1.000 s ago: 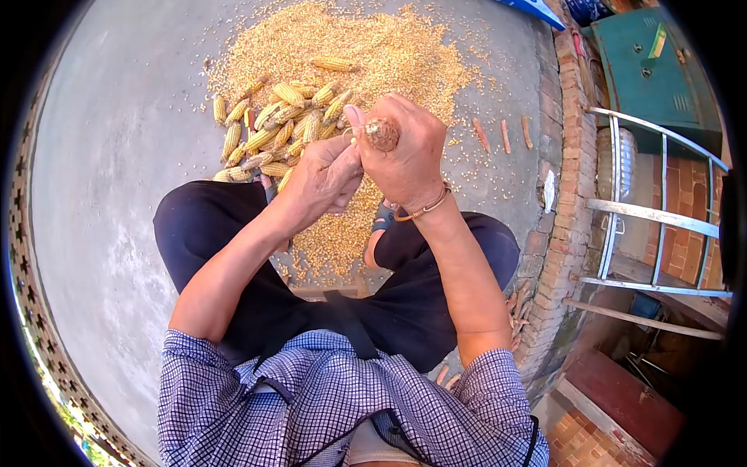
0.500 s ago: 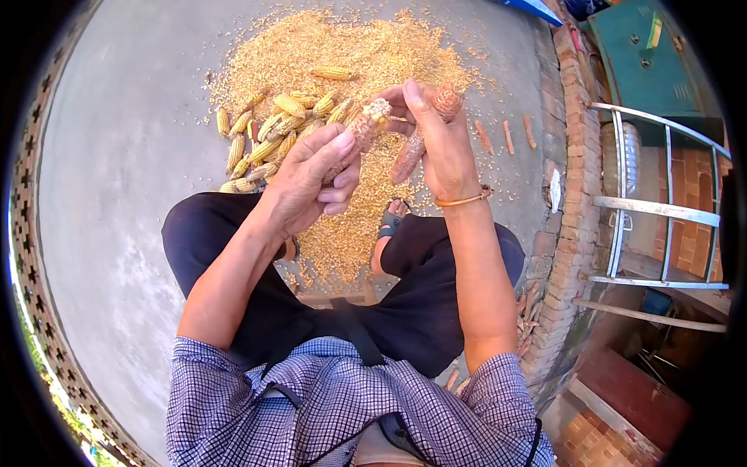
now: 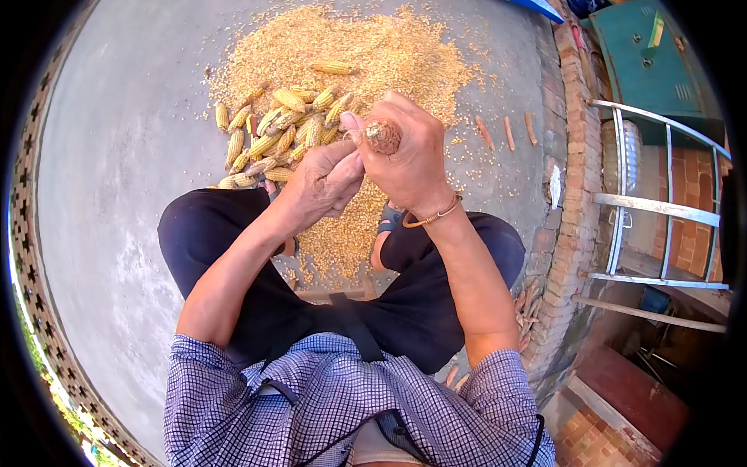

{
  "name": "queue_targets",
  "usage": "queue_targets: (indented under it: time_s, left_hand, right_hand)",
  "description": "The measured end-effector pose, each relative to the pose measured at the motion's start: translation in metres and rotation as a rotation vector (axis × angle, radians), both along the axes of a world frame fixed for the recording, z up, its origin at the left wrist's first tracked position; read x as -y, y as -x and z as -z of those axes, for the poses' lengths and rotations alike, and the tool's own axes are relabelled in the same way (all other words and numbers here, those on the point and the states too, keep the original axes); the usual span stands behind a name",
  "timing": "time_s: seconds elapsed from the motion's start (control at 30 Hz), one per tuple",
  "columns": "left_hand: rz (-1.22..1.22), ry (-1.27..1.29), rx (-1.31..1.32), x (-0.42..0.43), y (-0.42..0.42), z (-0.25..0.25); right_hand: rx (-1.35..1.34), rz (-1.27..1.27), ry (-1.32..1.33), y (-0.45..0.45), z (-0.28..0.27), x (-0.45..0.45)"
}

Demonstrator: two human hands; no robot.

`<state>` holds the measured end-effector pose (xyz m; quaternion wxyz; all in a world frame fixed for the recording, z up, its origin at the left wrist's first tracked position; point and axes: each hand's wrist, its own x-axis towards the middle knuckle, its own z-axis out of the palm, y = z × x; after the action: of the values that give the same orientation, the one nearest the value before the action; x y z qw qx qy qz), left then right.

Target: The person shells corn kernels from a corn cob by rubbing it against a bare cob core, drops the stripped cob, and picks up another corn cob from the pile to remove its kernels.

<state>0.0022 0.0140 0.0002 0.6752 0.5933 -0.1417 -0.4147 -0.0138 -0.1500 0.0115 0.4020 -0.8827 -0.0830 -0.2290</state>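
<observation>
My right hand [image 3: 416, 152] is closed round a reddish bare corncob [image 3: 383, 136], whose end faces up at me. Against it, my left hand [image 3: 327, 177] is closed in a grip; the nearly stripped corncob it held a moment ago is almost wholly hidden by the fingers. The thumbs of both hands come close together. Beyond the hands, a heap of yellow corn ears [image 3: 284, 132] lies on the ground. Loose corn kernels [image 3: 334, 47] spread behind the heap and down between my feet.
Several bare cobs [image 3: 509, 134] lie on the concrete to the right, with more [image 3: 529, 311] by the low brick edge [image 3: 572, 156]. Further right stand a metal railing [image 3: 654, 206] and a green cabinet [image 3: 642, 58]. One ear [image 3: 333, 68] rests alone on the kernels.
My right hand has swung left and down onto the left hand, turning its bare cob end-up. The kernel-tipped cob in the left hand has gone out of sight behind the hands.
</observation>
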Motion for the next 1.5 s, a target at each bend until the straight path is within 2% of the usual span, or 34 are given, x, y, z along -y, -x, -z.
queue_targets:
  time_s: [0.03, 0.13, 0.23, 0.27, 0.33, 0.37, 0.43, 0.5, 0.77, 0.93, 1.1, 1.2, 1.3, 1.5]
  left_hand:
    - [-0.016, -0.056, 0.089, 0.002, 0.001, -0.002]
    - [-0.076, -0.139, 0.673, 0.007, 0.003, 0.016]
    - [-0.086, -0.298, 0.904, 0.008, 0.002, 0.020]
    - [-0.139, -0.236, 0.893, 0.011, 0.002, 0.021]
    - [-0.256, -0.111, 0.877, 0.017, -0.002, 0.023]
    - [-0.231, -0.056, 0.558, 0.014, -0.003, 0.019]
    - [-0.167, 0.053, -0.078, 0.005, -0.004, 0.001]
    - [-0.169, 0.123, -0.118, 0.005, -0.003, -0.005]
    - [-0.190, 0.276, -0.120, -0.002, -0.006, -0.006]
    - [-0.212, 0.205, 0.003, -0.001, -0.006, -0.009]
    - [-0.209, 0.191, 0.086, -0.001, -0.007, 0.001]
    - [-0.168, 0.269, 0.042, -0.003, -0.007, -0.002]
    - [-0.158, 0.379, -0.243, -0.004, -0.005, -0.008]
    - [-0.058, 0.400, -0.396, -0.006, -0.007, -0.012]
  right_hand:
    - [-0.028, 0.021, 0.003, 0.000, -0.002, -0.001]
    - [-0.070, 0.092, -0.004, 0.002, -0.001, -0.002]
    - [-0.143, 0.083, -0.029, 0.002, 0.000, 0.003]
    - [-0.177, 0.064, -0.040, 0.002, -0.001, 0.005]
    - [-0.278, 0.051, -0.539, -0.003, 0.000, 0.012]
    - [-0.326, 0.038, -0.789, -0.005, 0.002, 0.016]
    - [-0.345, 0.069, -0.954, -0.008, 0.003, 0.025]
    - [-0.425, 0.142, -1.020, -0.006, -0.005, 0.027]
    - [-0.531, -0.120, -1.002, -0.001, -0.009, 0.018]
    - [-0.442, -0.140, -1.044, 0.001, -0.007, 0.013]
    - [-0.385, -0.145, -0.968, 0.001, -0.011, 0.008]
    - [-0.370, -0.148, -0.922, 0.003, -0.006, 0.009]
    - [-0.382, -0.156, -0.944, 0.003, -0.008, 0.008]
    - [-0.389, -0.266, -1.000, 0.002, -0.015, 0.008]
